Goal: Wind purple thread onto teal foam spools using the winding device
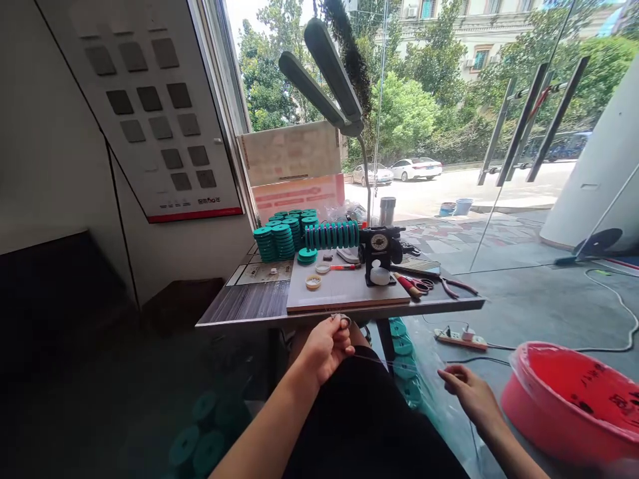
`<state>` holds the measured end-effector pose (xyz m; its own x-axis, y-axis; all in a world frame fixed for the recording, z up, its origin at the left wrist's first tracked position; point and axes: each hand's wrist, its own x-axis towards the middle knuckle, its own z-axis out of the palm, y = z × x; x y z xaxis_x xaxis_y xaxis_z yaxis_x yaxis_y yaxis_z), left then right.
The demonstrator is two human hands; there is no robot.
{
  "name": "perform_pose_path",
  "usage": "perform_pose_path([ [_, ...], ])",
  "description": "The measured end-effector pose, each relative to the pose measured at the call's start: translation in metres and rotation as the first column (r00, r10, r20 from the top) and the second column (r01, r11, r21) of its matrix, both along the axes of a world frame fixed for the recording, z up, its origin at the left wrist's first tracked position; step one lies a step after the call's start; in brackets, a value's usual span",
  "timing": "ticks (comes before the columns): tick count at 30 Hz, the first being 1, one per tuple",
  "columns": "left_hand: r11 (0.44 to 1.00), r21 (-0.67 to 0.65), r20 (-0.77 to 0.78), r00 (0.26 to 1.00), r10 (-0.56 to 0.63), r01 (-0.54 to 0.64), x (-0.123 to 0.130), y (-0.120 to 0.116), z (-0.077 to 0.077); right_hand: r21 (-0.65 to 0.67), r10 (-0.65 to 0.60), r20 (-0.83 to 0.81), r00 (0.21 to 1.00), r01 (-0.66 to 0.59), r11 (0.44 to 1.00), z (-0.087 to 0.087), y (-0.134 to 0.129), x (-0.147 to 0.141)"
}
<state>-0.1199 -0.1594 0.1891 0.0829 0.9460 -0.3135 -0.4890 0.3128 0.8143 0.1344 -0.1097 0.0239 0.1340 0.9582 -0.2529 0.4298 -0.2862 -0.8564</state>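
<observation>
My left hand point(327, 347) is closed just in front of the table's edge, above my lap. A small ring-like thing point(344, 320) shows at its fingertips, too small to make out. From this hand a thin line point(382, 360) runs across to my right hand point(468, 391), whose thumb and forefinger are pinched together on it. The line hangs on below the right hand. Past the hands, on the table, stands a black winding machine point(380, 247) with a round dial. A row of teal spools point(332, 235) sits on its shaft.
Stacked teal spools point(284, 236), a tape roll point(313, 282), scissors point(423, 285), pliers point(456, 287) and a brush point(407, 285) lie on the table point(249, 307). A lamp point(332, 76) rises behind. A power strip point(460, 338) and red tub point(519, 399) are at right.
</observation>
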Motion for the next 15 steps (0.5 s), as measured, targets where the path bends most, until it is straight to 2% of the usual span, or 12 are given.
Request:
perform_pose_path([
  [3, 1.000, 0.004, -0.004, 1.000, 0.016, -0.016, -0.004, 0.003, 0.005, 0.008, 0.046, -0.183, 0.982, -0.045, 0.999, 0.000, -0.006, -0.002],
  [6, 0.999, 0.017, -0.017, 0.999, 0.045, -0.045, -0.008, 0.004, 0.012, -0.020, 0.162, -0.316, 0.935, -0.178, 0.984, 0.004, -0.014, -0.004],
  [9, 0.997, 0.024, -0.027, 0.997, 0.073, -0.073, -0.011, 0.004, 0.016, -0.065, 0.222, -0.362, 0.905, -0.262, 0.963, 0.007, -0.017, 0.000],
  [15, 0.994, 0.040, -0.022, 0.995, 0.100, -0.099, -0.015, 0.005, 0.021, -0.049, 0.249, -0.385, 0.889, -0.289, 0.956, 0.000, -0.012, 0.019],
])
